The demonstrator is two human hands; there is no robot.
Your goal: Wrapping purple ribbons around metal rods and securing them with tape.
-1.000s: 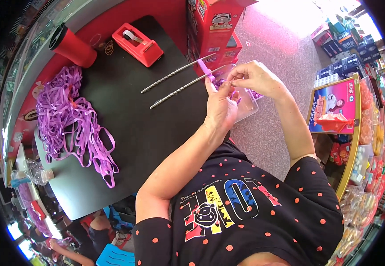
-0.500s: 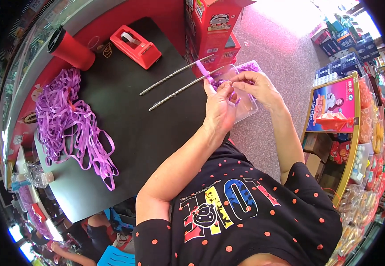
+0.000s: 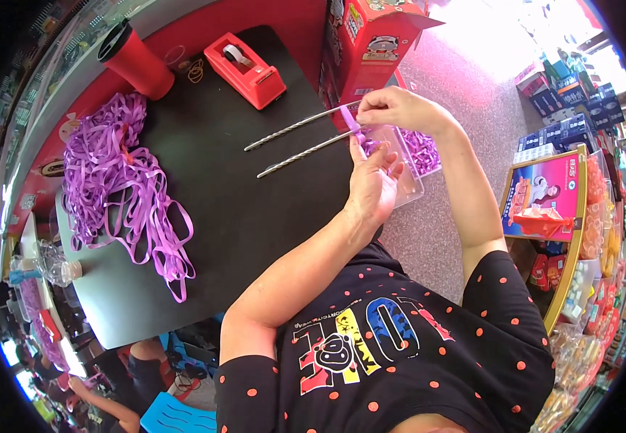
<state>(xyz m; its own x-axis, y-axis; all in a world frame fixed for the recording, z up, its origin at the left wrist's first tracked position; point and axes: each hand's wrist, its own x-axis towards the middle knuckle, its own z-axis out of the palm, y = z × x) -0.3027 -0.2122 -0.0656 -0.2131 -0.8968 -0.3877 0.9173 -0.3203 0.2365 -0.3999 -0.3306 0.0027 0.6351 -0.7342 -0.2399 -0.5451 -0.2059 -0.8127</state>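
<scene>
Working point: pinching a purple ribbon strip point(image 3: 351, 120) at the near ends of two twisted metal rods point(image 3: 300, 137), upper centre of the frame, over the right edge of the black table point(image 3: 255, 216).
Right hand point(image 3: 397, 110): fingers closed in a pinch on the ribbon strip, just right of the rod tips.
Left hand point(image 3: 372, 184): half open, fingers extended upward, fingertips touching the ribbon below the rods; full grip not discernible.
Handling: ribbon judged light, soft, limp and slippery, best pinched close to the rods; rods judged stiff, thin, prone to rolling, best steadied near the ends.
Tray: clear plastic tray point(image 3: 408, 189) with purple pieces, directly under both hands.
Surroundings: loose pile of purple ribbon point(image 3: 122, 180) at left of frame; red tape dispenser point(image 3: 246, 69) and red cup point(image 3: 134, 59) at upper left; red carton point(image 3: 371, 40) at top centre.
Change from earlier frame: rods and hands sitting further left in the frame; right hand raised above the left; carton more fully in view.
</scene>
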